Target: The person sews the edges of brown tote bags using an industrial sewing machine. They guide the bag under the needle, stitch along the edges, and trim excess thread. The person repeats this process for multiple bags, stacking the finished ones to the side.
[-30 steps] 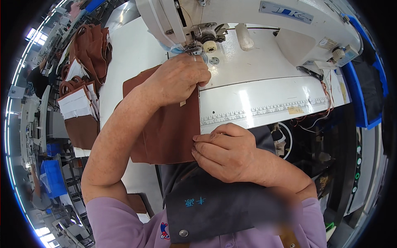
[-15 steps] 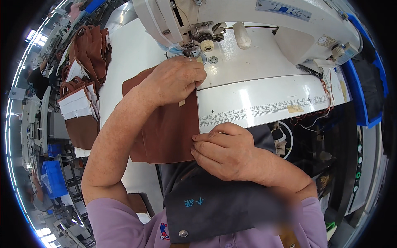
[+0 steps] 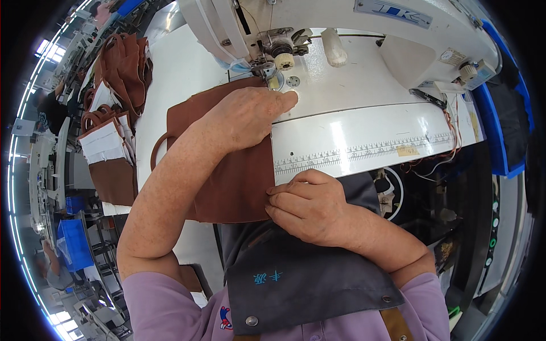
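A brown leather piece (image 3: 230, 187), with a looped strap (image 3: 157, 150) at its left, lies under the sewing machine's needle area (image 3: 264, 71), its far edge by the presser foot. Across its upper right part is my left hand (image 3: 256, 116), fingers bent and together, tips reaching past the right edge just below the round metal plate; what they hold is hidden. My right hand (image 3: 307, 207) pinches the piece's lower right edge between thumb and fingers, at the front of the white table (image 3: 352, 125) with its printed ruler strip.
Stacked brown leather bags (image 3: 122, 68) and white-lined pieces (image 3: 108, 159) sit at the left. A blue bin (image 3: 500, 170) with dark material is at the right, beside loose wires (image 3: 449, 136). Other workstations and people (image 3: 51, 108) line the far left.
My left hand has shifted right and down from the presser foot, uncovering more of the far leather edge. The strap loop now shows at the left. My right hand keeps its pinch.
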A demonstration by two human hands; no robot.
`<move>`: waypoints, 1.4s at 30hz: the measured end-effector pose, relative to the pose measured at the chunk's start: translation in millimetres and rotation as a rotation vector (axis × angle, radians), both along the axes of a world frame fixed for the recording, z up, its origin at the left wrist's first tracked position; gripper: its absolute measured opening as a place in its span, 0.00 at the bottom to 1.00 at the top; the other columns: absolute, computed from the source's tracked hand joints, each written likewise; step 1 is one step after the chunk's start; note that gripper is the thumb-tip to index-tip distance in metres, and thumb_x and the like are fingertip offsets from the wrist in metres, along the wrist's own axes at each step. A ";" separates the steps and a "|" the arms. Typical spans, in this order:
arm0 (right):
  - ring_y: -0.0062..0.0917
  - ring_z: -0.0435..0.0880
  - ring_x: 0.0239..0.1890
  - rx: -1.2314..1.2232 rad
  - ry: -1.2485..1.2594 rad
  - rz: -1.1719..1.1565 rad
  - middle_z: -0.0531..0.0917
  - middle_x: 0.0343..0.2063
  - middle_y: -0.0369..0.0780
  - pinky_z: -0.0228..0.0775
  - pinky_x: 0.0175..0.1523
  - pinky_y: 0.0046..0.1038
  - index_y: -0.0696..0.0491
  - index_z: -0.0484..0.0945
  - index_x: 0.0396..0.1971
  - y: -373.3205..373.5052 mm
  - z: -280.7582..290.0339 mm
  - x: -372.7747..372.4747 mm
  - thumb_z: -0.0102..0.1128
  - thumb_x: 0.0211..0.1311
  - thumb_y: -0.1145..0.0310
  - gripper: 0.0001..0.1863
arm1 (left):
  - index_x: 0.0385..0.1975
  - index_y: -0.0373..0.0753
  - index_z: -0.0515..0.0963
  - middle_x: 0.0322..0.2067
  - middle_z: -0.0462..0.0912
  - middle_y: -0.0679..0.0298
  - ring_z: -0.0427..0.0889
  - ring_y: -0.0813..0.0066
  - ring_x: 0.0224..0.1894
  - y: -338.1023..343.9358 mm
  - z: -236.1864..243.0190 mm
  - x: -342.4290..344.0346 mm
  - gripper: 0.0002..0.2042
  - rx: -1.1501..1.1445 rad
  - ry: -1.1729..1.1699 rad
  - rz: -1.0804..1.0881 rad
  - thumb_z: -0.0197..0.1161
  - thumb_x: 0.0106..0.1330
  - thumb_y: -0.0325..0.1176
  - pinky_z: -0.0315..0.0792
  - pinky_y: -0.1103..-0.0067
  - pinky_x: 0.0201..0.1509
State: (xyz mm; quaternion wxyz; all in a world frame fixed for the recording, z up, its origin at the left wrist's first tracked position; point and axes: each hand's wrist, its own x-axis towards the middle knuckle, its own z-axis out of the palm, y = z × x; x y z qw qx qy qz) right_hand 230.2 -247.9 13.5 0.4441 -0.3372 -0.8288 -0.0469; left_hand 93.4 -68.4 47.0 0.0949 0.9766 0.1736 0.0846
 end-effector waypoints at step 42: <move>0.20 0.87 0.39 -0.221 -0.074 0.021 0.85 0.33 0.32 0.76 0.46 0.27 0.51 0.83 0.30 30.3 -2.8 24.8 0.68 0.49 0.70 0.06 | 0.56 0.37 0.81 0.58 0.79 0.61 0.81 0.66 0.60 -51.6 -33.4 -21.9 0.20 0.167 -0.224 0.385 0.69 0.64 0.35 0.58 0.54 0.76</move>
